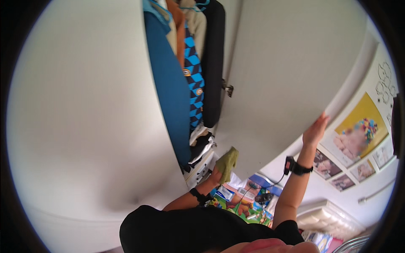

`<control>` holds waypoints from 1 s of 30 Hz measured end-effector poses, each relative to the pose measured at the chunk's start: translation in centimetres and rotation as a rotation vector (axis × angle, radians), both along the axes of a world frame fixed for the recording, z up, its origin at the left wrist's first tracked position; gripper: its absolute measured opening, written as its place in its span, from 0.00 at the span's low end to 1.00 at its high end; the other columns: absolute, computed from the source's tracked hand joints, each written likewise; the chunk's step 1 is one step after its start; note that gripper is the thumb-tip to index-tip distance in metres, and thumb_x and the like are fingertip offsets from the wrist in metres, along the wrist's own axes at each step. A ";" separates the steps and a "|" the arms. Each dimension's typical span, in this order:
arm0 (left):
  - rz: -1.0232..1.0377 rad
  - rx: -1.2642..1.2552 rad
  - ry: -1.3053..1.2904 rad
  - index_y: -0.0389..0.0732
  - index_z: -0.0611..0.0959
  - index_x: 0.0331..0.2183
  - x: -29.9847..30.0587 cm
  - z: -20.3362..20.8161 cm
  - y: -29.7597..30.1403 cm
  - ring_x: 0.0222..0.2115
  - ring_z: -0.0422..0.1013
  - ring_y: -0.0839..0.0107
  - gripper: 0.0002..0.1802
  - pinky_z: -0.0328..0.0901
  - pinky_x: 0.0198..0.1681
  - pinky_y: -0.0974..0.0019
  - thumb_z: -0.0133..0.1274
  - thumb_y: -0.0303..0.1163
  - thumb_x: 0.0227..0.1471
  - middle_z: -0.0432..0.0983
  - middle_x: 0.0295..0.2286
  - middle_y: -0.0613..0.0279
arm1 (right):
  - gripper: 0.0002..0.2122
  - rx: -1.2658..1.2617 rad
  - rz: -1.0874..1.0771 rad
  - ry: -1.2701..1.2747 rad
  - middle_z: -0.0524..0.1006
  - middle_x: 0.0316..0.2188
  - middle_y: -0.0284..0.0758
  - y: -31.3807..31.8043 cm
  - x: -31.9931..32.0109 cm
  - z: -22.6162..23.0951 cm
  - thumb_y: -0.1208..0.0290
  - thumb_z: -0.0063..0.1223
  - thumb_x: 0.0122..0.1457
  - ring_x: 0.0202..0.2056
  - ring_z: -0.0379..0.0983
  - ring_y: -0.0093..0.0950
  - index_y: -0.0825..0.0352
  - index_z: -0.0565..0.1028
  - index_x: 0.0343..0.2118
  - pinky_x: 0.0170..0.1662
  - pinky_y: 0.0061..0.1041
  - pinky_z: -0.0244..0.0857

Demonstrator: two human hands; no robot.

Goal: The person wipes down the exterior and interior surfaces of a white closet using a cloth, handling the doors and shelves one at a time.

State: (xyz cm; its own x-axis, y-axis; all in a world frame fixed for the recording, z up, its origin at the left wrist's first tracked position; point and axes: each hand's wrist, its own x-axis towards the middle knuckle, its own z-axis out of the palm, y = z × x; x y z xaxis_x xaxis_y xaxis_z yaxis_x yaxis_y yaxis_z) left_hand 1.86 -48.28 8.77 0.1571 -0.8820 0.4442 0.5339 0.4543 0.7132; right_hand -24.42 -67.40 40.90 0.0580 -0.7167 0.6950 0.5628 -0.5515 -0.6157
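A crumpled green cloth [228,163] is in my left hand [217,174], which closes around it beside the lower part of a pale wardrobe door [287,67]. My right hand [315,132] grips the outer edge of that same door, which stands swung out; some of its fingers are hidden. Inside the wardrobe, to the left of the door, hang several clothes: a teal garment [171,84], a blue and black patterned one [195,84] and a black one [213,63]. Black bands sit on both my wrists.
A closed pale door panel [84,105] fills the left side. White drawers [200,170] are low in the wardrobe. Behind my arms lies a colourful mat [244,202] with packets on it. Pictures [363,130] hang on the right wall, above a cream padded headboard [331,221].
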 end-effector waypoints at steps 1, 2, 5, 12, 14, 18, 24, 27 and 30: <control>-0.104 0.026 0.110 0.34 0.63 0.64 0.6 -0.1 0.8 0.63 0.60 0.64 0.31 0.51 0.67 0.59 0.49 0.35 0.65 0.62 0.62 0.53 | 0.32 0.055 0.002 -0.004 0.69 0.61 0.38 1.4 0.5 -0.2 0.43 0.29 0.72 0.62 0.64 0.31 0.67 0.63 0.64 0.64 0.35 0.57; -0.267 0.011 0.215 0.33 0.64 0.64 0.9 2.3 2.0 0.62 0.61 0.65 0.30 0.54 0.66 0.59 0.47 0.38 0.66 0.62 0.62 0.53 | 0.34 0.039 -0.037 0.099 0.67 0.62 0.39 1.7 -0.2 -1.3 0.42 0.32 0.71 0.62 0.63 0.32 0.68 0.60 0.66 0.64 0.34 0.57; -0.160 -0.016 -0.075 0.27 0.70 0.56 2.8 5.0 6.2 0.51 0.72 0.59 0.33 0.62 0.60 0.53 0.44 0.49 0.67 0.73 0.52 0.48 | 0.33 -0.026 -0.071 0.240 0.57 0.69 0.40 7.3 3.6 -1.2 0.49 0.36 0.72 0.67 0.56 0.35 0.69 0.51 0.70 0.68 0.35 0.50; 0.030 0.231 -0.127 0.25 0.80 0.36 5.6 6.4 15.6 0.30 0.74 0.69 0.24 0.70 0.43 0.62 0.52 0.43 0.59 0.80 0.30 0.51 | 0.40 -0.580 -0.376 0.351 0.31 0.73 0.51 18.1 16.7 0.3 0.64 0.45 0.66 0.73 0.26 0.44 0.77 0.34 0.70 0.72 0.40 0.22; 0.077 0.179 -0.049 0.24 0.81 0.39 6.6 6.9 16.1 0.32 0.76 0.67 0.25 0.70 0.41 0.65 0.55 0.42 0.56 0.81 0.31 0.50 | 0.40 -0.569 -0.212 0.362 0.30 0.73 0.52 19.3 18.8 0.0 0.69 0.45 0.65 0.74 0.24 0.44 0.78 0.33 0.70 0.72 0.40 0.20; 0.075 0.001 -0.253 0.24 0.79 0.45 6.7 12.7 19.7 0.34 0.77 0.65 0.27 0.71 0.42 0.63 0.57 0.40 0.52 0.81 0.34 0.47 | 0.40 -0.649 -0.129 0.417 0.34 0.71 0.59 19.9 23.0 -1.6 0.76 0.46 0.60 0.72 0.27 0.53 0.82 0.35 0.68 0.71 0.47 0.18; 0.398 0.022 -0.100 0.27 0.78 0.47 6.2 14.8 24.0 0.38 0.77 0.55 0.27 0.69 0.51 0.47 0.56 0.41 0.56 0.80 0.38 0.46 | 0.41 -0.772 0.229 0.365 0.39 0.72 0.57 20.3 26.6 0.2 0.76 0.47 0.60 0.73 0.33 0.51 0.78 0.36 0.70 0.71 0.52 0.20; 0.396 0.068 -0.043 0.31 0.76 0.51 6.9 14.0 24.7 0.42 0.76 0.56 0.25 0.68 0.52 0.49 0.51 0.43 0.63 0.77 0.45 0.48 | 0.37 -0.581 0.630 0.377 0.46 0.72 0.53 20.0 26.8 -0.2 0.76 0.44 0.63 0.73 0.41 0.46 0.75 0.39 0.70 0.72 0.46 0.32; 0.610 0.153 -0.030 0.35 0.75 0.53 7.5 13.3 25.0 0.44 0.75 0.59 0.24 0.68 0.53 0.52 0.46 0.44 0.66 0.76 0.48 0.50 | 0.31 -0.593 0.437 0.373 0.58 0.68 0.53 20.4 26.1 -4.0 0.78 0.41 0.66 0.68 0.56 0.43 0.73 0.47 0.70 0.70 0.40 0.46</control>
State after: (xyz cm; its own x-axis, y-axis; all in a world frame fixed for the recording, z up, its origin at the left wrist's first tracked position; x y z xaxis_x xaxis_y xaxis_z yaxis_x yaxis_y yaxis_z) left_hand 9.36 -23.31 22.06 0.6414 -0.6915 0.3324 0.1899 0.5628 0.8045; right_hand 1.67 -47.05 36.88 0.5481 -0.0960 0.8309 0.6185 -0.6222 -0.4799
